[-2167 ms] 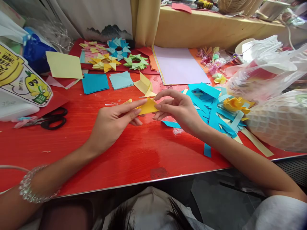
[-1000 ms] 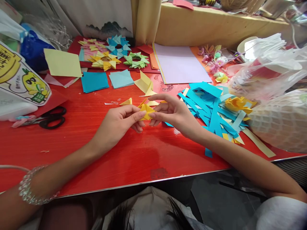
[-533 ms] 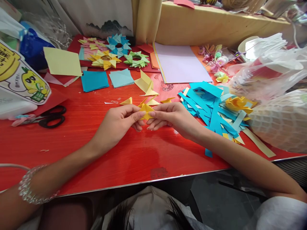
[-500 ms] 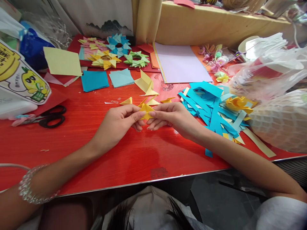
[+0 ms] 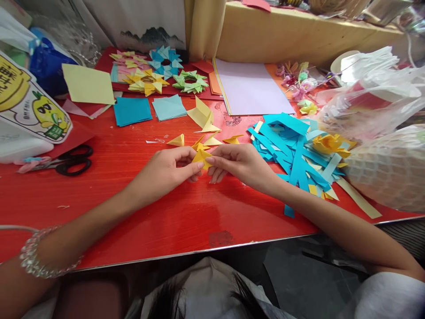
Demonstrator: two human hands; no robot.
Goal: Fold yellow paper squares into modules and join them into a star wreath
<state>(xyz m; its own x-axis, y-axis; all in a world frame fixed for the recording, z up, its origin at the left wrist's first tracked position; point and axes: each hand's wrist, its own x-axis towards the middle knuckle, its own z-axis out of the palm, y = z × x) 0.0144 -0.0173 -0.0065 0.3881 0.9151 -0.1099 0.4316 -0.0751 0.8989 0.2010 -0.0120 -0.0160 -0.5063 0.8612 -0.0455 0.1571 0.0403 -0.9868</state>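
A small folded yellow paper piece [image 5: 202, 157] is pinched between my two hands above the red table. My left hand [image 5: 169, 167] grips its left side, thumb on top and fingers behind. On its right side, my right hand [image 5: 239, 165] pinches the edge between thumb and fingers. Just beyond my fingertips lie several folded yellow pieces, among them a small triangle [image 5: 177, 140] on the left and another triangle [image 5: 233, 139] on the right. A larger creased pale-yellow paper [image 5: 201, 114] lies behind them.
Blue paper strips [image 5: 292, 146] are heaped to the right, beside a netted white bundle [image 5: 388, 173]. Black-handled scissors [image 5: 73, 160] lie left. Blue squares [image 5: 133, 111], light-blue squares [image 5: 169, 107], star-shaped paper rings [image 5: 190, 82] and lilac sheets [image 5: 250, 88] lie at the back.
The yellow piece now shows less of its lower part between my thumbs. My left thumb has shifted slightly lower, and my hands have drawn a little apart below it.
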